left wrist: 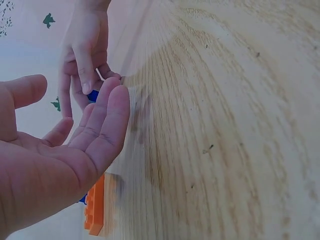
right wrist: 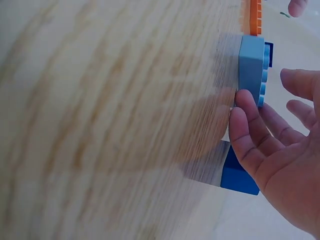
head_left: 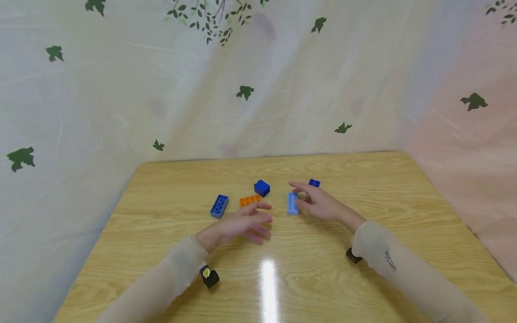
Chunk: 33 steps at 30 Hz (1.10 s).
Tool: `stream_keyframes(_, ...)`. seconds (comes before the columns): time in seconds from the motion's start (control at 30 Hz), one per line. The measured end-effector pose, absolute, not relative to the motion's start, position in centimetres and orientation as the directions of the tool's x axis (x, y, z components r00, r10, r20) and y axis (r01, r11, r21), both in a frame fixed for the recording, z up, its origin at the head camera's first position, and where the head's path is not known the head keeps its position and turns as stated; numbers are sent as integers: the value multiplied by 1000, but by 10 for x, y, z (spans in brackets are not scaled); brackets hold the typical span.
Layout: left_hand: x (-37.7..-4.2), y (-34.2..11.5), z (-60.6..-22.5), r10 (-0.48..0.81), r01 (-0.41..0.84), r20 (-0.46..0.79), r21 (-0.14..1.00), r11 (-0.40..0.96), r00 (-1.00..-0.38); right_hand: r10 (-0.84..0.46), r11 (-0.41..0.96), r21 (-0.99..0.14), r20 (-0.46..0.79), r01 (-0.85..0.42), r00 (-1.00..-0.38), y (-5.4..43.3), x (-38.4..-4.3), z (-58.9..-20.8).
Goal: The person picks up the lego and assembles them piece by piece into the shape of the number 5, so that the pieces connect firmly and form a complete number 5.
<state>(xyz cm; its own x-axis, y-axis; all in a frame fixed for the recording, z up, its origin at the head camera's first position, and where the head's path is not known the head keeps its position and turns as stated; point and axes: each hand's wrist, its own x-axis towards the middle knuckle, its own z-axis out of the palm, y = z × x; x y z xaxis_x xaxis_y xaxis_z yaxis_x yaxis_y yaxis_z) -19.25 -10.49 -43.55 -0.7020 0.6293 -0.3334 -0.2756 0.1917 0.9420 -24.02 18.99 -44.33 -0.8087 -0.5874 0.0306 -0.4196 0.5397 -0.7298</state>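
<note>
My right hand (head_left: 323,204) reaches over the light blue toy building brick (head_left: 291,207), its fingers apart. In the right wrist view two fingertips are right at the near end of that light blue brick (right wrist: 251,65), and the thumb stands off from it. A small dark blue brick (head_left: 314,183) lies just behind the right hand, partly covered by it. Palm turned inward, my left hand (head_left: 242,224) hovers with loosely bent fingers and nothing in them. It covers the near part of the orange brick (head_left: 249,200), seen below the hand in the left wrist view.
A blue brick (head_left: 219,206) lies studs up to the left of the orange one. Behind the orange brick sits another dark blue brick (head_left: 262,188), tipped on its side. A cloth backdrop with leaf prints hangs along the far edge of the wooden table (head_left: 161,193).
</note>
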Motion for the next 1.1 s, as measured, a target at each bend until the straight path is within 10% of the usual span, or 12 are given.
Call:
stream_keyframes(0.53,-196,-109,-439,581,-307,-369,929,207,-726,-524,686,-700,-288,-197,-802,189,-236,-437)
stream_keyframes(1.1,-195,-113,-441,615,-324,-401,915,240,-679,-568,553,-833,-401,28,-719,182,-224,-441)
